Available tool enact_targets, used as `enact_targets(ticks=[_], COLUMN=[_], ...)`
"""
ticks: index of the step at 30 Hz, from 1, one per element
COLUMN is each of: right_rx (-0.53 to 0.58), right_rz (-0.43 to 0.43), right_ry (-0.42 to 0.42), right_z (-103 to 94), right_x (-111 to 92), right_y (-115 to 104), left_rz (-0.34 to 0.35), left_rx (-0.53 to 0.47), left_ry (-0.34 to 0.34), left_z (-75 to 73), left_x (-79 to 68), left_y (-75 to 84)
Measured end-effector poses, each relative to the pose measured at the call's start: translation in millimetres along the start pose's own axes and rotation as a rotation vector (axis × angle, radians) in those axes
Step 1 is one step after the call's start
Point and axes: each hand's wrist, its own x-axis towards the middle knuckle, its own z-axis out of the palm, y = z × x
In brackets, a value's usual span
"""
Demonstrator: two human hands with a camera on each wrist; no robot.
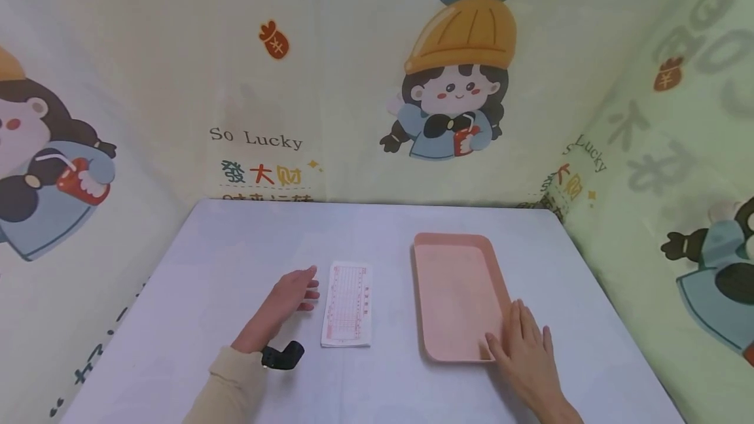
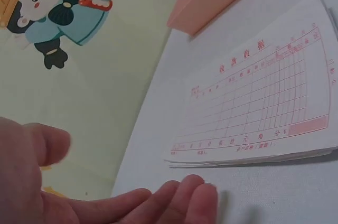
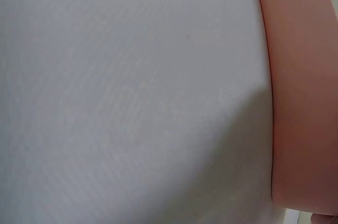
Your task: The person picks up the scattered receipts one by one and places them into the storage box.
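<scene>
A pad of printed receipt forms (image 1: 346, 304) with red lines and red characters lies flat on the white table. Left of it hovers my left hand (image 1: 294, 290), fingers extended and holding nothing; the left wrist view shows its fingers (image 2: 174, 203) apart from the pad's edge. To the right lies a shallow pink tray (image 1: 456, 293) with rounded corners and a bare inside. My right hand (image 1: 527, 349) lies at the tray's near right corner, fingers straight along the side and thumb by the near rim. The right wrist view shows the tray's outer wall (image 3: 306, 97), with a fingertip at the bottom corner.
The white table (image 1: 235, 241) reaches back to a patterned cloth backdrop (image 1: 353, 84) with cartoon figures and lettering. More of this cloth hangs at the left and right sides. A strip of table separates pad and tray. A black device (image 1: 284, 355) sits on the left wrist.
</scene>
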Motion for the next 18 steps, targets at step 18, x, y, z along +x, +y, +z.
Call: enact_targets(ticks=[18], right_rx=[-0.025], right_rz=[0.020], right_ry=[-0.021], right_z=[-0.1], right_x=[3], right_y=[-4], left_rz=[0.158], left_rx=[0.412], left_ry=[0.044], left_z=[8.9], left_x=[4.8], left_y=[17.8])
